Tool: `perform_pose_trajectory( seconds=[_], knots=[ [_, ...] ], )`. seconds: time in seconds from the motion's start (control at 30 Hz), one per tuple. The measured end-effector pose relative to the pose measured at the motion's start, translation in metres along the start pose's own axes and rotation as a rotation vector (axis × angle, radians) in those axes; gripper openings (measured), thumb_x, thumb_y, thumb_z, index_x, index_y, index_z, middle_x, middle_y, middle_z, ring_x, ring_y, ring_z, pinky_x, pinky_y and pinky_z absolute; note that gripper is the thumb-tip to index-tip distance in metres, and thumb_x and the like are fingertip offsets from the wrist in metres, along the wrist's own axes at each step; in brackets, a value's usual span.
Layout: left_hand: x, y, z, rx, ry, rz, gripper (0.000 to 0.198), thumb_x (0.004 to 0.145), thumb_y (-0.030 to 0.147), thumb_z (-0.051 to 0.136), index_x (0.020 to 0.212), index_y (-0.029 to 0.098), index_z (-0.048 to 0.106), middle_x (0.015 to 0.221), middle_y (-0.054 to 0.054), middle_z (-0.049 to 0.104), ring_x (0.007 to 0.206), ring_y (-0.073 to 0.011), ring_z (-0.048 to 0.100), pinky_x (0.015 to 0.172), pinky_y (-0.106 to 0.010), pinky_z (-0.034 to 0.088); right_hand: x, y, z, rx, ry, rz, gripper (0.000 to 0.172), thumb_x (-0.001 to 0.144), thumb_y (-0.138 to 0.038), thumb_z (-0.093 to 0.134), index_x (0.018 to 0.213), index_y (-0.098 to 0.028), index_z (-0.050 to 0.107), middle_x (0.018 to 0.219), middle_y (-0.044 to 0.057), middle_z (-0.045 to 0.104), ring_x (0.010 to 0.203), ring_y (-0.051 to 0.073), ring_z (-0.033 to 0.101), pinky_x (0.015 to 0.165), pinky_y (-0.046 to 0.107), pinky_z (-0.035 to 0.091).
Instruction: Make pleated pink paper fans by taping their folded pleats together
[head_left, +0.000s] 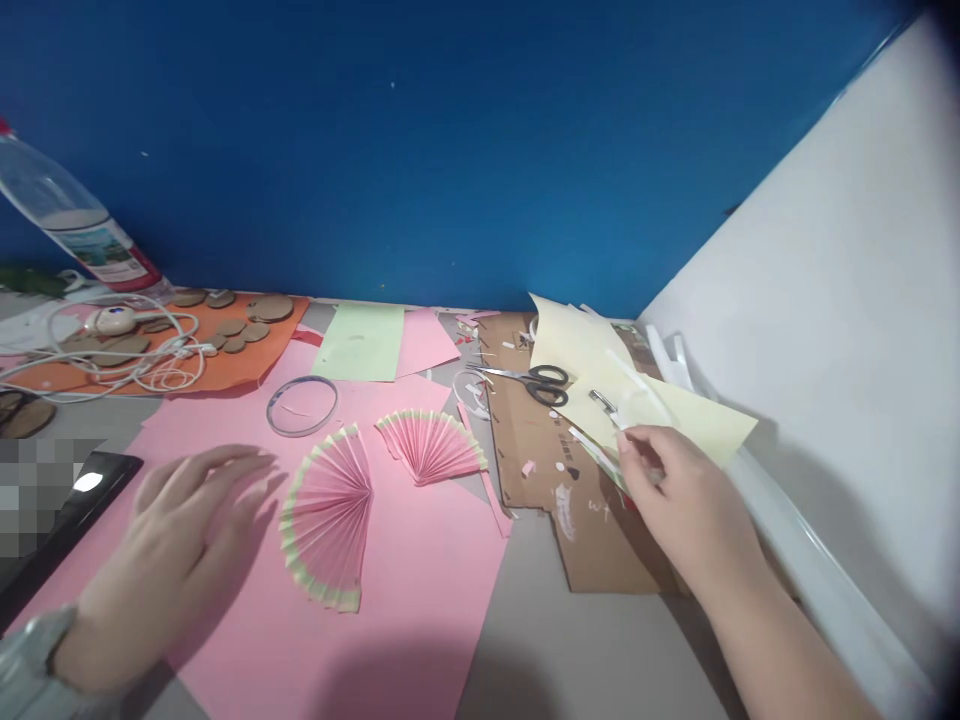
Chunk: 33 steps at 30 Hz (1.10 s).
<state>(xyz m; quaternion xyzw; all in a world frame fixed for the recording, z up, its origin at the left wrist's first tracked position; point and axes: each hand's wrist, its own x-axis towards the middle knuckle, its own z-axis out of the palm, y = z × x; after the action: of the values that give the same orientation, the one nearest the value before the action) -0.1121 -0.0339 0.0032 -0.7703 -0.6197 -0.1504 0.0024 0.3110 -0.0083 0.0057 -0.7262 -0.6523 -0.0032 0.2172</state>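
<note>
My left hand hovers over or rests on the large pink paper, fingers stretched out and holding nothing. To its right lie two pleated paper fans, pink with pale green rims: a larger fan and a smaller fan. My right hand is closed in a pinch above the cream paper and brown cardboard. Near its fingertips are a small metal-ended tool and a blurred whitish strip. What the fingers grip cannot be made out.
Black-handled scissors lie on the cardboard. A roll of tape sits behind the larger fan. At left are a plastic bottle, white cables and a dark-edged device. A blue wall stands behind.
</note>
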Motion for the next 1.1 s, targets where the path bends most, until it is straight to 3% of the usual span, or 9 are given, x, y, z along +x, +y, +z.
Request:
perform_pose_trajectory(
  seconds=[0.13,0.27,0.4,0.57,0.67,0.73,0.83,1.0,1.1],
  knots=[
    [0.039,-0.019,0.002,0.289,0.067,0.044,0.028,0.091,0.035,0.035,0.109,0.026,0.055,0.115,-0.002,0.053,0.109,-0.0293,0.046,0.092,-0.057,0.036,-0.004,0.0,0.001,0.062,0.007,-0.077,0.009,0.086,-0.028,0.044,0.086,-0.022,0.052,0.088,0.004,0.063,0.078,0.019,0.059,0.068,0.029,0.042],
    [0.066,-0.023,0.008,0.225,-0.025,0.089,0.04,0.092,0.039,0.031,0.084,0.021,0.066,0.101,0.0,0.053,0.104,-0.0276,0.048,0.09,-0.055,0.038,-0.005,-0.002,-0.001,0.122,-0.015,-0.097,0.01,0.087,-0.027,0.043,0.084,-0.022,0.051,0.088,0.005,0.061,0.076,0.018,0.059,0.068,0.028,0.044],
    [0.078,-0.014,0.0,0.006,-0.028,0.057,0.034,0.091,0.038,0.037,0.084,0.015,0.061,0.093,0.0,0.057,0.097,-0.022,0.052,0.093,-0.052,0.038,-0.005,-0.003,-0.004,0.141,-0.016,-0.091,0.011,0.086,-0.028,0.043,0.082,-0.022,0.052,0.086,0.004,0.061,0.075,0.017,0.058,0.065,0.027,0.043],
    [0.092,0.003,-0.018,-0.679,0.207,-0.221,0.03,0.094,0.037,0.03,0.093,0.011,0.046,0.088,0.0,0.063,0.087,-0.0136,0.062,0.086,-0.04,0.049,-0.004,-0.004,-0.005,0.182,-0.039,-0.07,0.014,0.087,-0.029,0.041,0.081,-0.022,0.052,0.084,0.004,0.061,0.074,0.017,0.058,0.066,0.028,0.043],
    [0.099,0.017,-0.025,-0.59,0.463,-0.234,0.025,0.092,0.033,0.039,0.099,0.008,0.041,0.094,0.0,0.066,0.094,-0.0137,0.063,0.086,-0.035,0.048,-0.004,-0.003,-0.005,0.195,-0.035,-0.045,0.016,0.088,-0.031,0.041,0.083,-0.021,0.053,0.086,0.004,0.061,0.077,0.018,0.058,0.067,0.028,0.043],
    [0.106,0.025,-0.028,-0.567,0.511,-0.206,0.025,0.091,0.03,0.043,0.099,0.007,0.041,0.096,0.0,0.066,0.096,-0.0145,0.062,0.089,-0.035,0.046,-0.005,-0.003,-0.005,0.196,-0.023,-0.031,0.017,0.088,-0.032,0.041,0.085,-0.021,0.054,0.086,0.004,0.061,0.079,0.019,0.057,0.068,0.029,0.043],
    [0.119,0.032,-0.033,-0.98,0.417,-0.344,0.02,0.093,0.029,0.042,0.096,0.009,0.042,0.09,0.0,0.068,0.084,-0.0115,0.065,0.089,-0.036,0.048,-0.005,-0.005,-0.006,0.209,-0.014,-0.021,0.019,0.089,-0.032,0.039,0.085,-0.021,0.054,0.087,0.005,0.062,0.079,0.02,0.056,0.07,0.031,0.043],
    [0.124,0.055,-0.049,-1.839,0.094,-0.537,0.02,0.096,0.025,0.035,0.087,0.018,0.051,0.065,0.011,0.06,0.064,0.0022,0.056,0.083,-0.01,0.045,-0.01,-0.028,-0.013,0.317,-0.099,-0.008,0.022,0.089,-0.037,0.041,0.098,-0.022,0.056,0.099,0.007,0.062,0.09,0.021,0.057,0.075,0.032,0.045],
    [0.111,0.085,-0.061,-1.932,-0.038,-0.453,0.027,0.097,0.026,0.032,0.078,0.019,0.05,0.062,0.009,0.057,0.063,0.0003,0.056,0.071,-0.011,0.048,-0.015,-0.058,-0.022,0.449,-0.305,-0.108,0.058,0.081,-0.045,0.055,0.132,-0.027,0.036,0.13,0.008,0.049,0.118,0.026,0.047,0.092,0.04,0.041]
  ],
)
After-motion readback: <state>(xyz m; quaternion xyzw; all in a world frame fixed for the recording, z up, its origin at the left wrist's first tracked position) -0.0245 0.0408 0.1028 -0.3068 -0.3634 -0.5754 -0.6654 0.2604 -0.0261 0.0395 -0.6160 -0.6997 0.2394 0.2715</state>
